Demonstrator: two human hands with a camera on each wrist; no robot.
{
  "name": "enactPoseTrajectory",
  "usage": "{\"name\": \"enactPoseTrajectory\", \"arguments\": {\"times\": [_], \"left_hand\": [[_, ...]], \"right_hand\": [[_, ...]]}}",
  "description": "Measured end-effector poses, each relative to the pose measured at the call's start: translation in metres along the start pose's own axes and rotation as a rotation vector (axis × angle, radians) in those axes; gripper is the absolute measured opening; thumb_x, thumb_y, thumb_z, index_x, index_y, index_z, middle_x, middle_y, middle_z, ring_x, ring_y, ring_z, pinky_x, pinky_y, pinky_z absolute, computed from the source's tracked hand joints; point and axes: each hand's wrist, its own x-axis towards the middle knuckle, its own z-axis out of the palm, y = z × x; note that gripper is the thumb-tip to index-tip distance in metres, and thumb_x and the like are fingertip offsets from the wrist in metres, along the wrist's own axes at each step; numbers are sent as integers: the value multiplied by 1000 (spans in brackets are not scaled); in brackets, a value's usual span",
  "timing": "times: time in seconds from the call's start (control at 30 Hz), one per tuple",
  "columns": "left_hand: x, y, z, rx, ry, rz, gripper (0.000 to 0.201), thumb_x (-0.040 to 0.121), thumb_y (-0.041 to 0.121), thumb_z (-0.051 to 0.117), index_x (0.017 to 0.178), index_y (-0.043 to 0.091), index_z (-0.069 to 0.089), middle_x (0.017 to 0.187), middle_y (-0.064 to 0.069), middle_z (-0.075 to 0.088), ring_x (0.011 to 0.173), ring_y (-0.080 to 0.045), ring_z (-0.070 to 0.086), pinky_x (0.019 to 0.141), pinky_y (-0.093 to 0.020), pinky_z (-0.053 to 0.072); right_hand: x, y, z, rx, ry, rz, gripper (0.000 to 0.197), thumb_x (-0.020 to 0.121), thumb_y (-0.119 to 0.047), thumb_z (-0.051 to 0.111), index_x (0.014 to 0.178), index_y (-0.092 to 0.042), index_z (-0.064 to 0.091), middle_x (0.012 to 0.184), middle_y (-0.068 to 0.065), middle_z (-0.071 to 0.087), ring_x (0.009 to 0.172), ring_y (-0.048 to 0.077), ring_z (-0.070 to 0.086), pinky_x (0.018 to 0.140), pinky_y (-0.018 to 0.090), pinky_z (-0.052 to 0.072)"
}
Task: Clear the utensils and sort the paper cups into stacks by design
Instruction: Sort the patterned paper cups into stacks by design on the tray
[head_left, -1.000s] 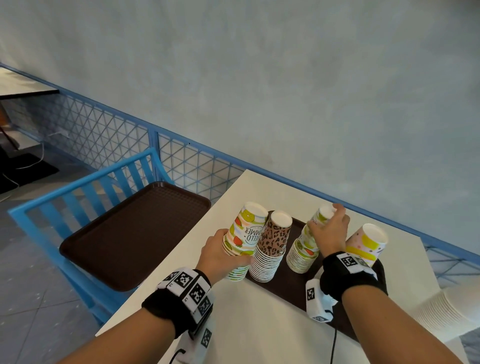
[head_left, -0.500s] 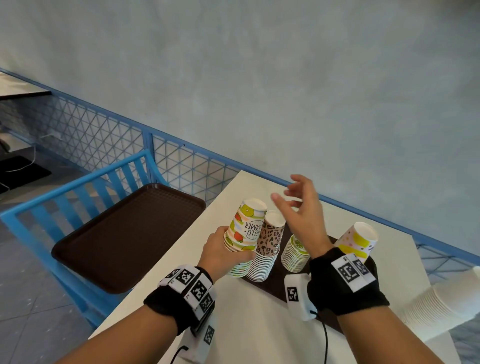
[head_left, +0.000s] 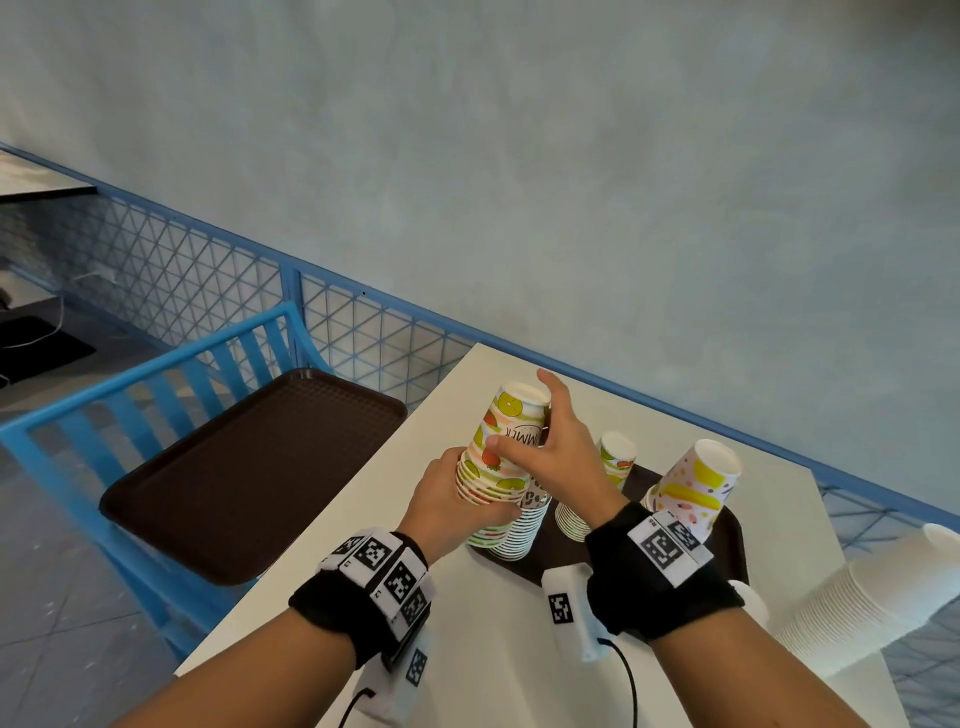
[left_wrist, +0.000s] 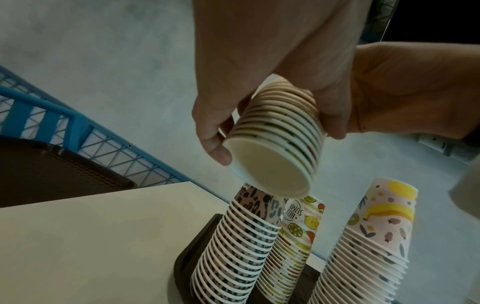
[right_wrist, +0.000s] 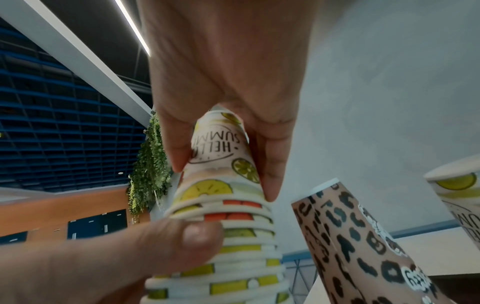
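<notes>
Sorting looks mostly done, I judge: leopard stack (head_left: 524, 525), banana stack (head_left: 696, 483) and a fruit stack (head_left: 610, 467) stand on the tray (head_left: 730, 551). My left grip (head_left: 447, 506) and right grip (head_left: 558, 457) both clasp a lifted fruit bundle (head_left: 501, 447), not yet merged. I see no utensils.

Bare forearms; black wristbands (head_left: 363, 597) with white square-coded marker blocks; white wrist cameras (head_left: 566, 613); black cables (head_left: 626, 680)

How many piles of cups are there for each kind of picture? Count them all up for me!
Hello Summer fruit stacks: 2, the held stack and the tray stack
Leopard-print stack: 1
Banana-print stack: 1
Plain white stack: 1
Total: 5 stacks
</notes>
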Motion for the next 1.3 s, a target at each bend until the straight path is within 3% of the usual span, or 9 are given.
{"name": "enactPoseTrajectory", "arguments": {"times": [0.17,0.43,0.57,0.63,0.73,0.83,1.03,1.17,1.3], "left_hand": [[2,0,0,24,19,13,84,34,56,76,109,27,54,110,0,61,104,-17,59,94,-42,50],[-1,-12,-1,8,30,-50,77,37,50,82,106,26,56,109,1,60,107,-18,57,97,-42,48],[4,-14,-5,1,45,-72,63,57,30,87,111,24,55,111,0,58,105,-17,57,96,-36,47],[5,-13,-5,1,48,-59,69,46,42,85,106,28,54,110,1,59,104,-17,58,96,-38,48],[7,-12,-4,2,38,-65,65,45,44,84,101,32,53,107,3,59,104,-17,57,95,-39,48],[9,-13,-5,12,44,-55,53,62,23,86,103,25,53,103,3,58,97,-14,58,89,-31,49],[12,-10,-7,-6,58,-48,53,63,22,85,105,24,53,98,7,58,87,-9,58,81,-26,47],[13,-11,-5,-17,66,-44,55,62,22,86,107,23,54,106,1,62,96,-14,62,86,-30,50],[14,-9,-1,-45,67,-25,53,62,22,86,104,25,53,109,-1,63,96,-15,62,87,-31,51]], "right_hand": [[5,-9,-13,56,105,-55,76,80,-20,72,141,-22,25,111,-6,54,98,9,58,79,15,49],[28,-22,-72,144,431,-181,56,78,-14,74,121,-22,39,100,-3,60,90,15,62,80,29,53],[37,0,-97,-64,575,-165,56,80,-16,72,126,-12,39,103,2,57,88,16,58,67,5,47],[39,23,-97,-156,590,-106,57,80,-15,71,127,-11,39,107,8,58,90,20,59,69,10,47],[42,62,-87,-255,563,14,59,78,-16,72,126,-16,38,111,17,58,99,31,59,81,35,50],[39,86,-74,-312,539,147,59,81,-15,69,129,-17,36,116,19,54,105,33,55,84,35,42],[37,100,-64,-412,420,331,78,78,-20,73,141,-17,28,139,22,31,129,38,36,106,45,33],[39,81,-62,-419,508,125,69,80,-20,70,139,-11,35,137,20,35,128,35,37,104,42,34],[29,37,-43,-185,494,-129,52,86,-23,65,132,-12,42,122,10,50,108,18,52,85,25,46]]}}
